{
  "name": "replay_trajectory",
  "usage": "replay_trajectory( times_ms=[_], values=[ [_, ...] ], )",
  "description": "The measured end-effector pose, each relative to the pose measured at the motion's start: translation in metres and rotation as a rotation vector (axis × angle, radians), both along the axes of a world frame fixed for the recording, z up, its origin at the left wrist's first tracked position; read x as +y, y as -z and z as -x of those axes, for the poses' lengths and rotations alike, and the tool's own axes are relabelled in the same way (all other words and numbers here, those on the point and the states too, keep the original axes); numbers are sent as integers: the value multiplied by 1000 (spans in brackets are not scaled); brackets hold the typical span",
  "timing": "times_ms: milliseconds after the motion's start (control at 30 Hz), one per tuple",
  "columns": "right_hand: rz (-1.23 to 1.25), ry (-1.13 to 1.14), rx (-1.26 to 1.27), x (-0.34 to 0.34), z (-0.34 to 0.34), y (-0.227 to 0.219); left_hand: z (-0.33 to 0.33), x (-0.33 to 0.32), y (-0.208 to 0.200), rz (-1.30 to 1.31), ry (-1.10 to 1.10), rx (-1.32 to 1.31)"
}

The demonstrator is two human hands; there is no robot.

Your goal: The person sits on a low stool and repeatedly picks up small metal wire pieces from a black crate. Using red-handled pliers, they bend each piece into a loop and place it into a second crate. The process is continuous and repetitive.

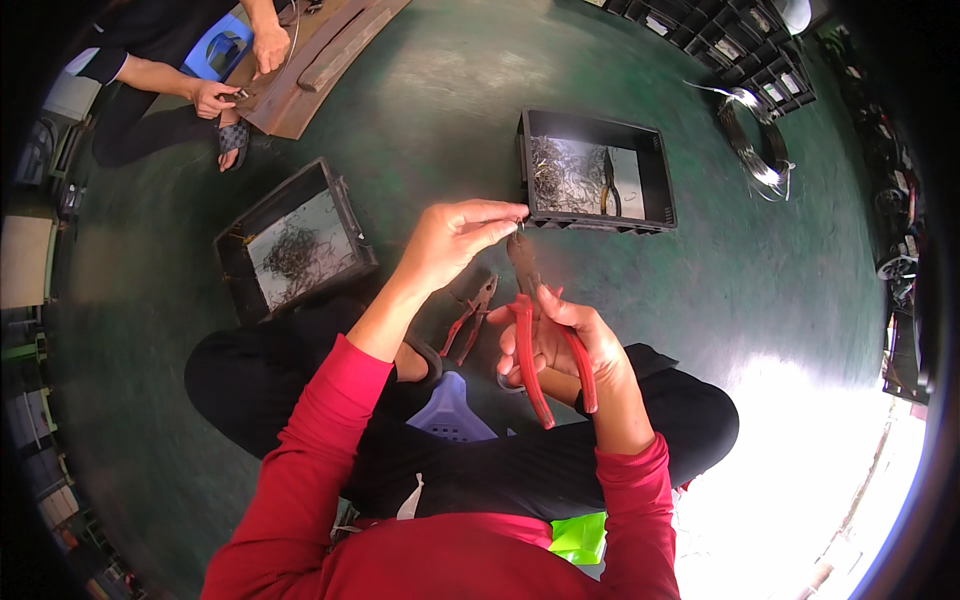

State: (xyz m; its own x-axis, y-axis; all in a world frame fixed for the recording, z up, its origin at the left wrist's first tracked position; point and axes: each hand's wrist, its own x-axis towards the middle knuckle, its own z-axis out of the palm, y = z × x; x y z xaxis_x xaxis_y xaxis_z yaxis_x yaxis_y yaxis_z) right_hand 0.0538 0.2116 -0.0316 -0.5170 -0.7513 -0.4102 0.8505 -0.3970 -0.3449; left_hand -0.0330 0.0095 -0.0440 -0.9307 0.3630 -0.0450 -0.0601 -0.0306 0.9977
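My left hand [452, 240] is closed in a pinch on a small thin piece of metal wire [520, 226], close to the corner of a black crate. Right at that wire are the jaw tips of red-handled pliers [523, 262]. My right hand [560, 340] grips these pliers, their handles spread apart. Whether the jaws bite the wire is too small to tell. On the floor between my legs lies a second pair of red-handled pliers [470, 318]. The black crate [605, 222] ahead holds many small metal pieces and another pair of pliers [609, 185].
To the left stands another black crate [352, 205] with small metal pieces. A wire coil [742, 150] lies at far right beside stacked black crates [735, 50]. At upper left a co-worker's hands [213, 100] work by a wooden board [290, 110]. Bright sunlight falls at right.
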Motion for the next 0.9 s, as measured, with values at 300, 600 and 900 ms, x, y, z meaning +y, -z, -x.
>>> replay_trajectory(
  times_ms=[300, 600, 900],
  values=[
    [168, 45, -20, -11, -6, 6, 2, 10, -11, 42, -77, -65],
    [-82, 82, 36, -4, -7, -5, 15, 12, -17, -66, -122, 24],
    [-222, 199, 28, -5, -4, -14, 18, -5, -25, -107, -135, -359]
  ],
)
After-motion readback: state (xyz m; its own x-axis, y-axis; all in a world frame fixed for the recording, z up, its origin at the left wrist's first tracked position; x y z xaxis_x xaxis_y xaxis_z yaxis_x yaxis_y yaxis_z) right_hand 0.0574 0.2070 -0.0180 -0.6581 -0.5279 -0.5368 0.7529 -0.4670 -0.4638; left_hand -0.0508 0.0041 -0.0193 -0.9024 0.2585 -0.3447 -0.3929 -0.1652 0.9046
